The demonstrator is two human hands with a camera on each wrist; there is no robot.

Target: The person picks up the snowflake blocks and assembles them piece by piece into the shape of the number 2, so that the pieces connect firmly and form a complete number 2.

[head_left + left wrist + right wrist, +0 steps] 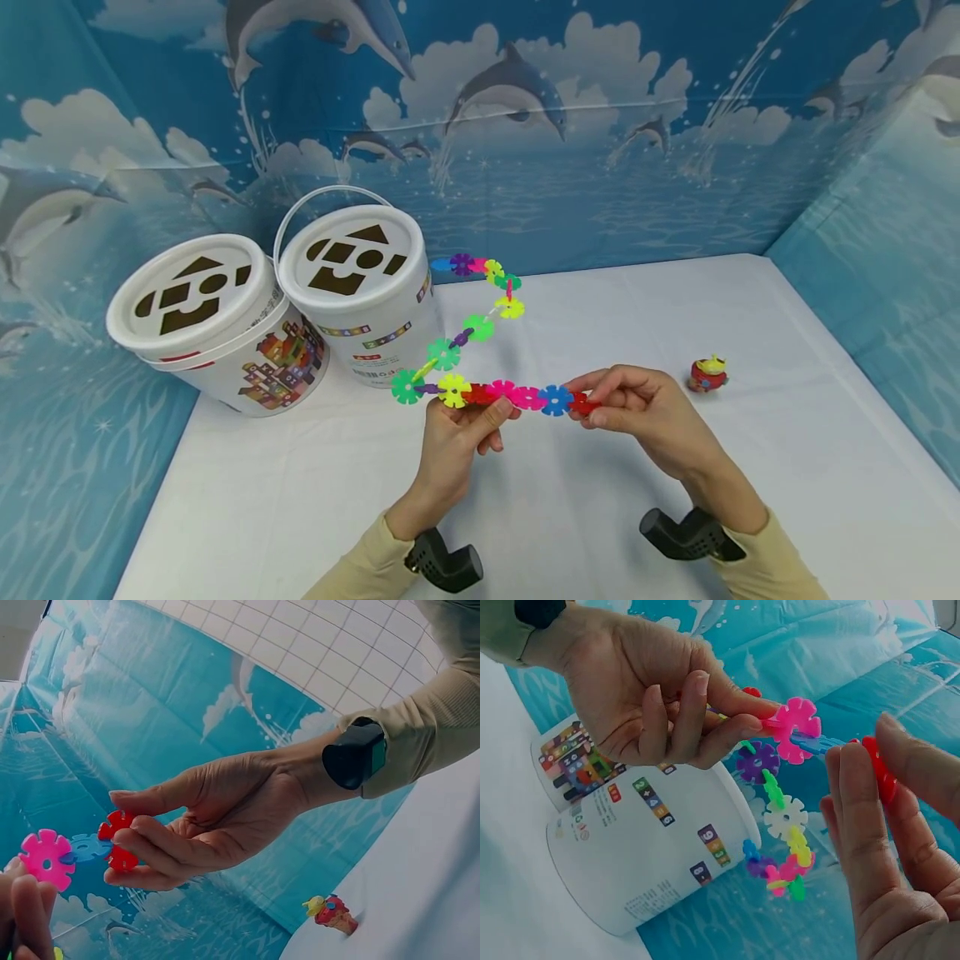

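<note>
A winding chain of linked plastic snowflake discs (481, 327) in several colours hangs in the air over the white table. My left hand (453, 446) pinches it near a pink disc (46, 859), thumb on top. At the chain's right end, my right hand (648, 412) holds a red disc (119, 840) between thumb and fingers. A blue disc (556, 400) joins the pink and red ones between the two hands. In the right wrist view, the far part of the chain, with a white disc (786, 817), dangles behind the left hand.
Two white lidded buckets (352, 250) with shape cut-outs in their lids stand at the left back, touching. A small red and yellow toy figure (707, 374) sits on the table (810, 467) to the right. A dolphin-print cloth (600, 192) backs the table.
</note>
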